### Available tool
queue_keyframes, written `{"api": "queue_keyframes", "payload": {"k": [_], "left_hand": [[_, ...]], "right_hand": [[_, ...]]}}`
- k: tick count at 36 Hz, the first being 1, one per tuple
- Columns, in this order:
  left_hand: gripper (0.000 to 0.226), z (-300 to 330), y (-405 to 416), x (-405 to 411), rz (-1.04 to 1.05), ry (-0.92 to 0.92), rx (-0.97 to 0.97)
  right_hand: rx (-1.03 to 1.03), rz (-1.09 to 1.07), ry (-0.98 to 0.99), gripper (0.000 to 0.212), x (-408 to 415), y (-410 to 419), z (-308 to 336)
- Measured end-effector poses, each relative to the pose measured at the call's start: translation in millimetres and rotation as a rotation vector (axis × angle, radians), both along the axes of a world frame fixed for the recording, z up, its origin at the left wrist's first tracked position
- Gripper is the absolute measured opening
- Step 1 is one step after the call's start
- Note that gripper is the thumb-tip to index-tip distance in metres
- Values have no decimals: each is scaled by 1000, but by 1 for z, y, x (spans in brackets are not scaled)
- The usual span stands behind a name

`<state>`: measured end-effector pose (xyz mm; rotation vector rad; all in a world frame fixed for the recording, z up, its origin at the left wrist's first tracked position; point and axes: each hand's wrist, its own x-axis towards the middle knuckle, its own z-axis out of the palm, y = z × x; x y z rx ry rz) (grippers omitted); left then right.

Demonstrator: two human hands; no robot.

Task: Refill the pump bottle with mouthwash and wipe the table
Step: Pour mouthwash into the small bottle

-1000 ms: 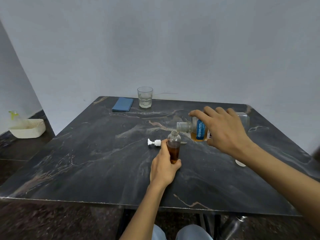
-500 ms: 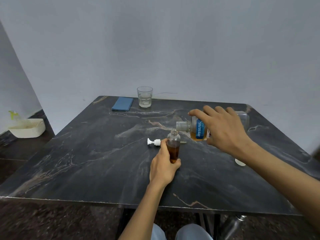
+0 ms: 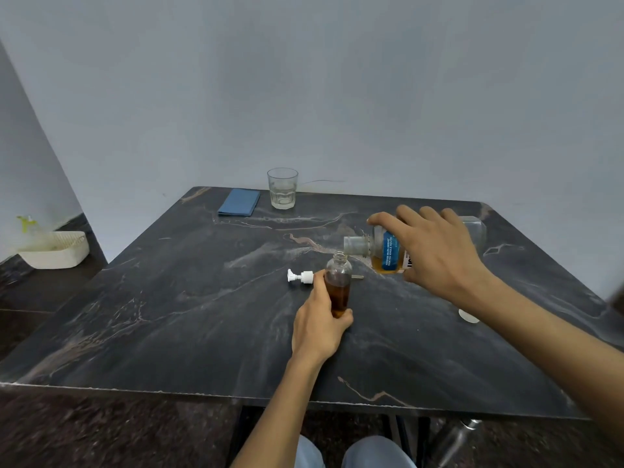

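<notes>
Right hand (image 3: 439, 255) grips mouthwash bottle (image 3: 388, 253) lying horizontal, neck pointing left above upright pump bottle (image 3: 338, 285), held in left hand (image 3: 319, 329); worktop (image 3: 169, 315) bare leftward.

mouthwash bottle (image 3: 388, 253) blue label, white print too small to read

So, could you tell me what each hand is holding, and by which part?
The left hand grips the small bottle round its lower body; the right hand grips the tipped mouthwash bottle round its middle.
</notes>
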<state>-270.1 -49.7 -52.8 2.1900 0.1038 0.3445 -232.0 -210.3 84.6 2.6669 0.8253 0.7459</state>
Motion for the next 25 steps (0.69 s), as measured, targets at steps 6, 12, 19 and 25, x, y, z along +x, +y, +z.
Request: {"api": "queue_keyframes", "payload": {"k": [6, 12, 19, 25], "left_hand": [[71, 0, 0, 0, 8, -3, 12], [69, 0, -1, 0, 19, -7, 5], [70, 0, -1, 0, 22, -16, 15], [71, 0, -1, 0, 23, -15, 9]], "right_hand": [[4, -5, 13, 90, 0, 0, 1], [3, -5, 12, 90, 0, 0, 1], [3, -7, 13, 90, -1, 1, 1], [1, -9, 12, 92, 0, 1, 1]]}}
